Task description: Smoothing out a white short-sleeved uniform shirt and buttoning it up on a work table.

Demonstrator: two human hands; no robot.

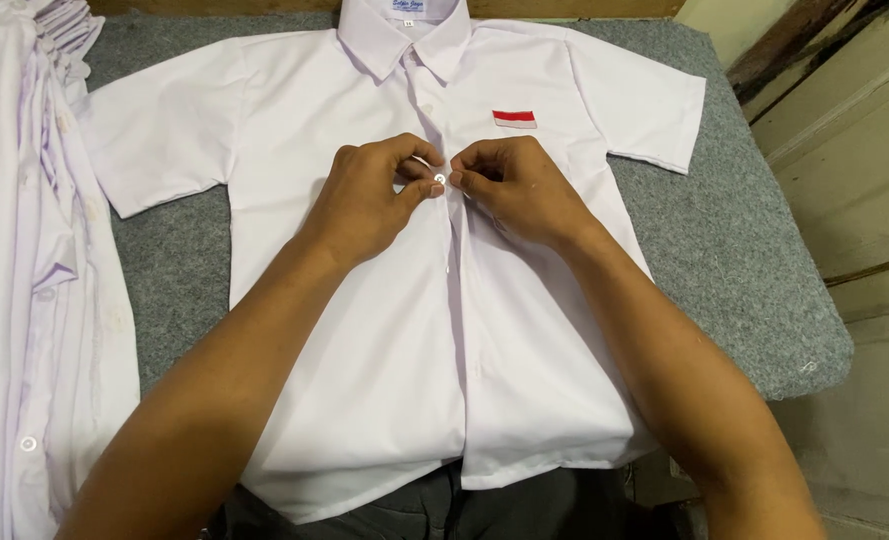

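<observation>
Together, hands: left (369, 195), right (519, 190) pinch button (439, 180), white shirt (384, 350) placket.

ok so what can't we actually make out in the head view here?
- Buttonhole under the button: hidden by the fingertips of the left hand and right hand.
- Shirt hem: drops over the near table edge.
- Collar label: cut by the top edge, too small.
- Stack of white garments: cut by the left edge; count unclear.
- Grey padded table: mostly under the shirt.
</observation>
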